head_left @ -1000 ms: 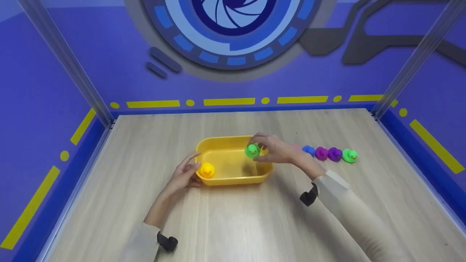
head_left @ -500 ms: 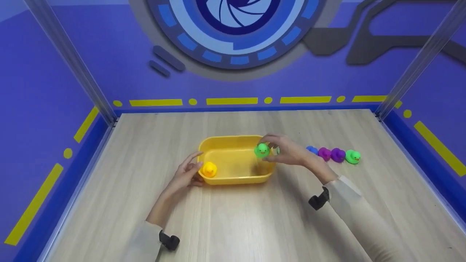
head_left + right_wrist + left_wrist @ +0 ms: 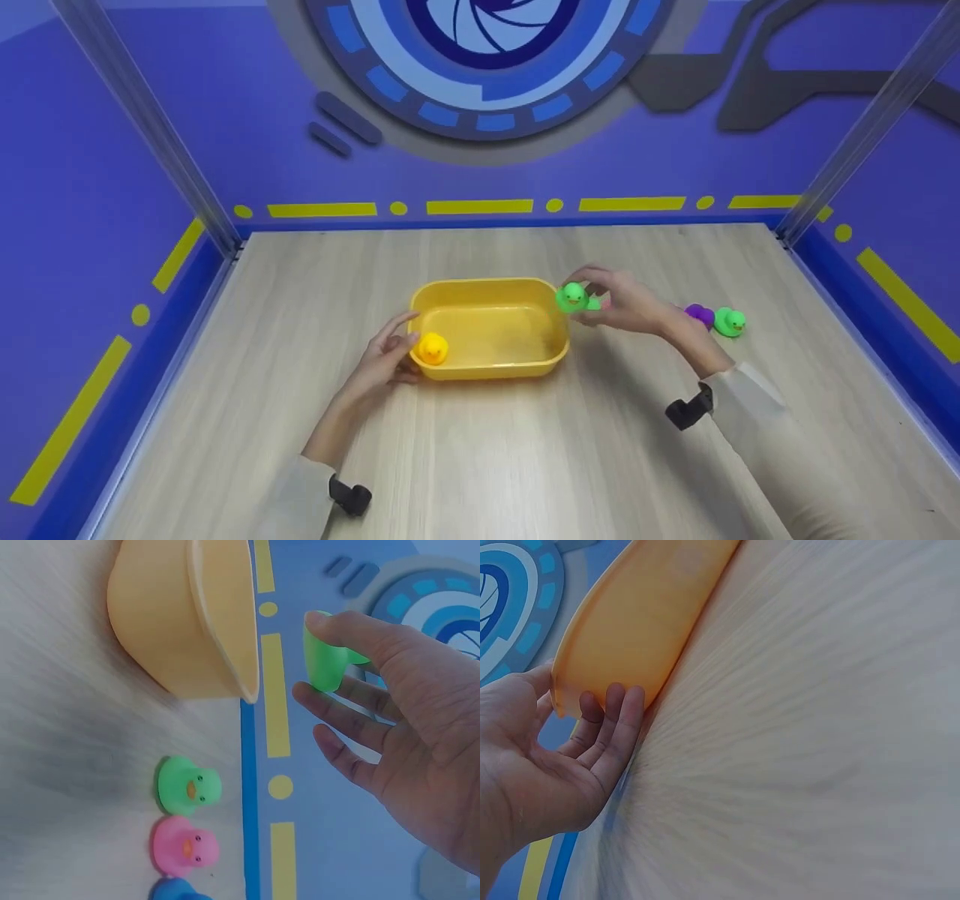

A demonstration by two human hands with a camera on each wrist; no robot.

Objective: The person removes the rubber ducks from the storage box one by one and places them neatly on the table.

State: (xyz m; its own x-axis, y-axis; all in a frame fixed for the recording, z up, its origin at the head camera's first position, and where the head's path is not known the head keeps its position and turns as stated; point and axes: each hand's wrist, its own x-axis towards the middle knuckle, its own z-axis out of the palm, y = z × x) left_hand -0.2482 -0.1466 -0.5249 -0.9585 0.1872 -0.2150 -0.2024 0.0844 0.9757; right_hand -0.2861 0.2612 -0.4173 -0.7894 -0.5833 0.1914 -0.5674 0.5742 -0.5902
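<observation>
In the head view, my right hand (image 3: 631,301) pinches a green rubber duck (image 3: 573,298) between thumb and fingers, just above the right rim of a yellow plastic tub (image 3: 491,370). The right wrist view shows that held duck from its underside, clear of the table. At the tub's left end, my left hand (image 3: 381,361) holds the wall, thumb by the rim and fingertips against the outside. Inside the tub's near left corner sits a yellow rubber duck (image 3: 433,349).
A row of ducks stands right of the tub: another green duck (image 3: 187,786), a pink duck (image 3: 185,846), a blue duck (image 3: 178,891), then a purple duck (image 3: 699,316) and a green duck (image 3: 730,322) at the far end. My right arm covers part of it. Blue walls enclose the table.
My right hand has carried the green duck rightward, from over the tub's inside to its right rim. My left hand keeps its place on the tub. The view has shifted slightly.
</observation>
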